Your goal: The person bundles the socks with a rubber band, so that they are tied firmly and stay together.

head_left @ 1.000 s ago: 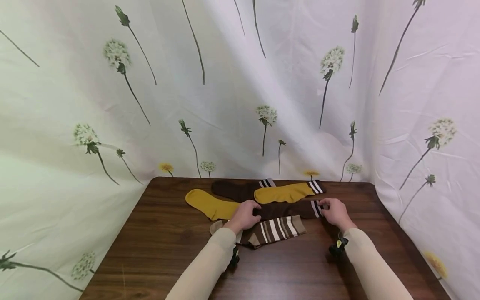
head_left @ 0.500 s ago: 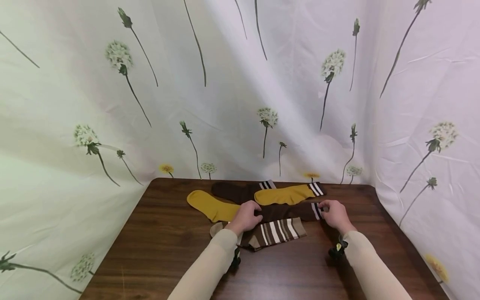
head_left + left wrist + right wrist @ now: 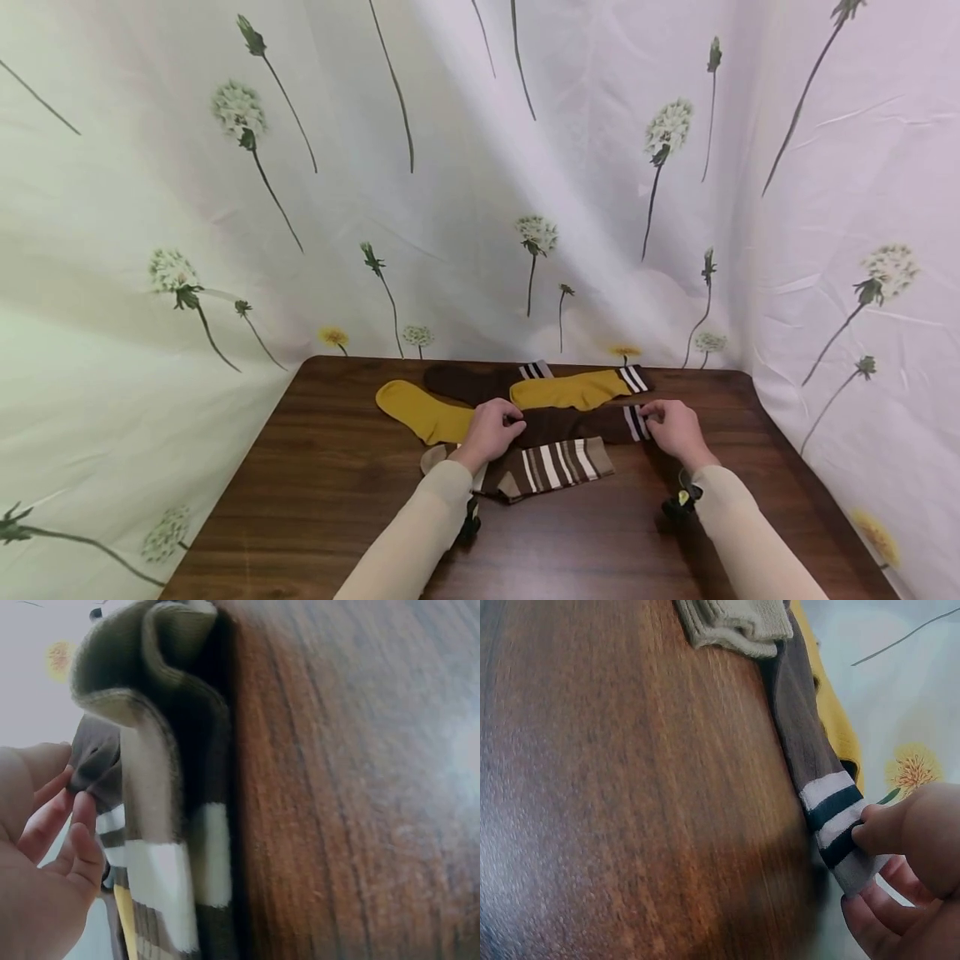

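Note:
A dark brown sock (image 3: 573,424) with a striped cuff lies stretched sideways between both hands. My left hand (image 3: 491,432) pinches its left end; in the left wrist view, the fingers of the left hand (image 3: 56,840) hold the brown fabric (image 3: 97,754) between thumb and fingertips. At the cuff, my right hand (image 3: 675,429) grips the edge; in the right wrist view the thumb of the right hand (image 3: 911,862) presses on the striped cuff (image 3: 836,817), with fingers beneath. A brown, white and tan striped sock (image 3: 558,462) lies just in front, partly under the left forearm.
Behind the held sock lie a yellow sock (image 3: 566,389) with a striped cuff and another dark brown sock (image 3: 468,383). A second yellow sock (image 3: 423,411) is to the left, partly hidden by the left hand. Flowered cloth (image 3: 465,275) hangs behind the wooden table (image 3: 315,500).
The camera view shifts slightly. Both hands stay on the brown sock, with almost no movement.

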A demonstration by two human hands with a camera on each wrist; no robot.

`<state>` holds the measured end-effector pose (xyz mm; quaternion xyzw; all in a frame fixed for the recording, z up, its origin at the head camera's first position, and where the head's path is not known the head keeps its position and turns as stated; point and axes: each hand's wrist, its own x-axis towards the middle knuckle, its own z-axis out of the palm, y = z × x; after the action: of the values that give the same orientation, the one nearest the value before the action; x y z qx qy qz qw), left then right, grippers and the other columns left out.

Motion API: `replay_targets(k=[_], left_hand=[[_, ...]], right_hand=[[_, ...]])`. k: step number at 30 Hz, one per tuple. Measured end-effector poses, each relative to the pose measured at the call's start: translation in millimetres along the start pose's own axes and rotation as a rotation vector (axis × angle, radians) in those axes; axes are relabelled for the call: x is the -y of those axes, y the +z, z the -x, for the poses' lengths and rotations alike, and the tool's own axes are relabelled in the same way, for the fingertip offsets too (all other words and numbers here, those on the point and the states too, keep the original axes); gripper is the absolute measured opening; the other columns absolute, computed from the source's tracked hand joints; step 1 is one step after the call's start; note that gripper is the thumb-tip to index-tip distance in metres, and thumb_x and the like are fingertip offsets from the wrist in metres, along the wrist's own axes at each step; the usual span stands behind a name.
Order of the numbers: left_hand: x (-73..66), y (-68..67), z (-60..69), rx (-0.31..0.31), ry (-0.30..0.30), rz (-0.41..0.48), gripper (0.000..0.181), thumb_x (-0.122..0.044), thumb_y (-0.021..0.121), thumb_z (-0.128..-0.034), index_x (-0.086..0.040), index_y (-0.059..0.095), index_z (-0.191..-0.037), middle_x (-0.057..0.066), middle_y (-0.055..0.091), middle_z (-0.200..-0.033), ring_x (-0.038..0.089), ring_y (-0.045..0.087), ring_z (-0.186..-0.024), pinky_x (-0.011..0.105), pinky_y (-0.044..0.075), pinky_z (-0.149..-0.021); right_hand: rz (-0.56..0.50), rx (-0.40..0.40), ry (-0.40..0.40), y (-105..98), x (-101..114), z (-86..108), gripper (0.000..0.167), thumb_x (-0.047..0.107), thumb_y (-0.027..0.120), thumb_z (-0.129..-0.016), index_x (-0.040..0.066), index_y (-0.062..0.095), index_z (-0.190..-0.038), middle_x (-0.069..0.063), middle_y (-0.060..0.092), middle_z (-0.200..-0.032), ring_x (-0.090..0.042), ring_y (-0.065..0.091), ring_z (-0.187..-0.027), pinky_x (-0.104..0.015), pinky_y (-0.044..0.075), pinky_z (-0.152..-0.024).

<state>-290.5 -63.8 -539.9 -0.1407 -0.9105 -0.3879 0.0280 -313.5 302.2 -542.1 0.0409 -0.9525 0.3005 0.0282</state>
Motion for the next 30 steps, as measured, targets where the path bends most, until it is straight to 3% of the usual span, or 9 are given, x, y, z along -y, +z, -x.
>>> replay_targets(k=[10,15,18,24,30], left_hand=[[-2.7,-2.7,-2.7,-0.048,-0.003,0.104,0.009,-0.010,0.077,-0.0959,-0.006,0.082,-0.103,0.007,0.075,-0.109,0.023,0.070,-0.094,0.039,0.059,-0.082],[-2.2,-6.5,-1.4,-0.068,-0.029,0.159,0.007,-0.009,0.078,-0.0951,-0.007,0.082,-0.101,0.006,0.075,-0.105,0.020,0.068,-0.091,0.039,0.059,-0.081],[-1.4,-11.0,-0.7,-0.052,-0.023,0.188,0.008,-0.008,0.078,-0.0955,-0.007,0.081,-0.103,0.006,0.074,-0.102,0.017,0.066,-0.087,0.037,0.058,-0.079],[-0.2,-20.7,1.1,0.002,-0.028,0.247,0.010,-0.009,0.075,-0.0981,-0.008,0.078,-0.108,0.005,0.074,-0.105,0.016,0.065,-0.087,0.035,0.057,-0.079],[3.4,-33.4,3.3,0.021,-0.024,0.278,0.010,-0.005,0.072,-0.0991,-0.006,0.078,-0.107,0.007,0.075,-0.106,0.018,0.066,-0.090,0.036,0.056,-0.081]], right_hand=[[-0.005,-0.125,-0.139,-5.8,11.5,0.3,0.021,-0.006,0.064,-0.091,0.000,0.080,-0.104,-0.021,0.076,-0.111,-0.036,0.068,-0.094,-0.050,0.052,-0.079],[-0.046,-0.141,-0.151,-12.9,19.2,0.8,0.022,-0.006,0.064,-0.093,0.000,0.079,-0.106,-0.022,0.074,-0.112,-0.035,0.071,-0.092,-0.044,0.053,-0.073],[-0.065,-0.160,-0.163,-16.1,25.2,1.4,0.021,-0.006,0.064,-0.094,0.000,0.079,-0.108,-0.024,0.071,-0.113,-0.036,0.069,-0.093,-0.044,0.054,-0.073],[-0.092,-0.196,-0.221,-18.8,34.1,1.7,0.021,-0.006,0.066,-0.095,-0.001,0.079,-0.111,-0.024,0.067,-0.117,-0.041,0.070,-0.101,-0.055,0.058,-0.084],[-0.101,-0.223,-0.263,-20.7,40.3,0.9,0.021,-0.006,0.069,-0.095,0.001,0.079,-0.112,-0.022,0.068,-0.116,-0.038,0.070,-0.099,-0.051,0.058,-0.083]])
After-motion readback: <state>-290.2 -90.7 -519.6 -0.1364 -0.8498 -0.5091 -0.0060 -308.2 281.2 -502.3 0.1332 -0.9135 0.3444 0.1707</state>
